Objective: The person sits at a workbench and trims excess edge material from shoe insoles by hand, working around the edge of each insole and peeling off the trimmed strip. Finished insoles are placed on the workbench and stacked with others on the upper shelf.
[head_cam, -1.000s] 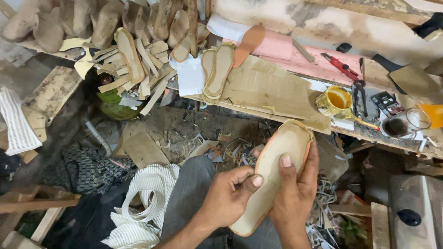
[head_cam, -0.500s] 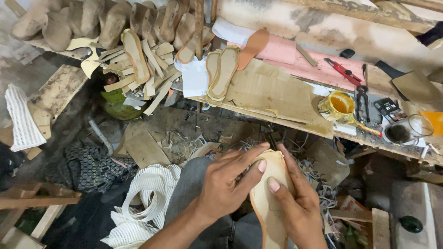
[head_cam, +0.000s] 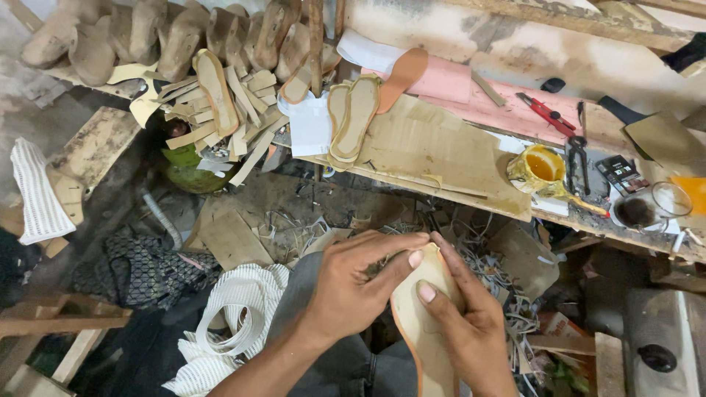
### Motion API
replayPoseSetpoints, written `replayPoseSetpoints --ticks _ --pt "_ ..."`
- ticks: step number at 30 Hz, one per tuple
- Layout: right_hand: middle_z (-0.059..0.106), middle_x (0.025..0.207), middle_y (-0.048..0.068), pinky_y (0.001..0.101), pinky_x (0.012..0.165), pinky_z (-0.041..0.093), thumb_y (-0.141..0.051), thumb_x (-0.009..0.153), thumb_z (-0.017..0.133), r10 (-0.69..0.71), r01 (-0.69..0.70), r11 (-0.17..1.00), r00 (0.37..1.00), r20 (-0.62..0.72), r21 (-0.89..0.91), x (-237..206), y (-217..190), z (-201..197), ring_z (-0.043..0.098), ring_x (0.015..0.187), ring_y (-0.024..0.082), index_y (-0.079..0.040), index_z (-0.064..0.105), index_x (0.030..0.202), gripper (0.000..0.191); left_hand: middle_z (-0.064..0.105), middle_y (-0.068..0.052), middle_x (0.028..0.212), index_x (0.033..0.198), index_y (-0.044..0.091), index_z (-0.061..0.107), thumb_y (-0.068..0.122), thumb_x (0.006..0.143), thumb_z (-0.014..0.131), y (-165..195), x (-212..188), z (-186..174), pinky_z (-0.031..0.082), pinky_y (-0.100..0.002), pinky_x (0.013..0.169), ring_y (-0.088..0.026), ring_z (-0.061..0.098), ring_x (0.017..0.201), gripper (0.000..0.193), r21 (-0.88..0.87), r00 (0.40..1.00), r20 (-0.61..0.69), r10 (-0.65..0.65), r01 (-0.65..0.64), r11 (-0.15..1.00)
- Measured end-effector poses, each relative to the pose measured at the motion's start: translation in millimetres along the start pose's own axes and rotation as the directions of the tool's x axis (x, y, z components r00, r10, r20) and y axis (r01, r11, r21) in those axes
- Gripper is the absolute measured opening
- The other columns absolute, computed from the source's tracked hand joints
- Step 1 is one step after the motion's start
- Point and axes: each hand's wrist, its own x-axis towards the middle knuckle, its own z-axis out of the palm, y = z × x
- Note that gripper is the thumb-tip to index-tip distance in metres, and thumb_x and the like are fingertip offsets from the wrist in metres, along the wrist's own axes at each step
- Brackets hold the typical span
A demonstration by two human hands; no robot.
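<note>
Fingers of left hand (head_cam: 349, 290) and right hand (head_cam: 471, 331) clamp tan sole (head_cam: 415, 323) between them.

Both hands meet over a tan shoe insole (head_cam: 418, 323) held above the lap. The left hand (head_cam: 351, 287) lies across its upper end, while the right hand (head_cam: 471, 331) grips its right edge, thumb pressed on the face. Beyond them, the worktop (head_cam: 434, 143) carries a pair of stacked insoles (head_cam: 351, 117), a yellow glue tin (head_cam: 543, 165), red pliers (head_cam: 546, 114) and a row of wooden shoe lasts (head_cam: 184, 37).
</note>
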Motion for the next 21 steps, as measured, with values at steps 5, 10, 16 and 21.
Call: replayPoseSetpoints --ticks 5,10,16,21 --pt "0.061 0.145 0.012 0.0293 0.104 0.045 -0.009 0.091 0.066 -0.151 0.148 0.988 0.983 -0.101 -0.034 0.1 5.1 12.5 0.058 0.127 0.016 -0.003 0.045 0.153 0.066 0.075 -0.007 0.11 0.134 0.0 0.063 0.023 0.1 0.066 -0.3 -9.3 20.6 0.056 -0.026 0.083 -0.01 0.066 0.097 0.041 -0.437 0.927 0.074 -0.368 0.362 0.823" --pt "0.071 0.125 0.011 0.0291 0.097 0.052 -0.008 0.093 0.068 -0.441 0.377 0.803 0.897 -0.034 -0.461 -3.5 -1.1 1.7 0.067 0.111 0.017 -0.003 0.061 0.14 0.048 0.076 -0.009 0.111 0.138 0.003 0.061 0.026 0.104 0.06 4.4 -7.9 5.0 0.057 -0.029 0.086 -0.013 0.069 0.098 0.041 -0.215 0.958 0.105 -0.266 0.283 0.935" --pt "0.073 0.109 0.008 0.0324 0.09 0.053 -0.01 0.093 0.071 -0.659 0.613 0.416 0.712 0.242 -0.671 -2.9 -6.2 -22.2 0.07 0.098 0.019 -0.002 0.071 0.124 0.032 0.074 -0.016 0.122 0.145 0.009 0.057 0.017 0.103 0.06 19.4 7.7 -26.9 0.053 -0.036 0.093 -0.03 0.072 0.11 0.043 0.174 0.967 0.248 -0.062 0.019 0.985" --pt "0.078 0.109 0.012 0.029 0.088 0.055 -0.011 0.095 0.067 -0.032 0.034 0.995 0.999 -0.022 0.096 -1.6 23.2 -24.9 0.07 0.099 0.016 0.005 0.076 0.116 0.028 0.075 -0.014 0.118 0.148 0.01 0.054 0.016 0.103 0.058 25.2 9.8 -32.3 0.054 -0.034 0.096 -0.024 0.074 0.109 0.046 0.043 0.916 0.378 -0.132 0.125 0.991"
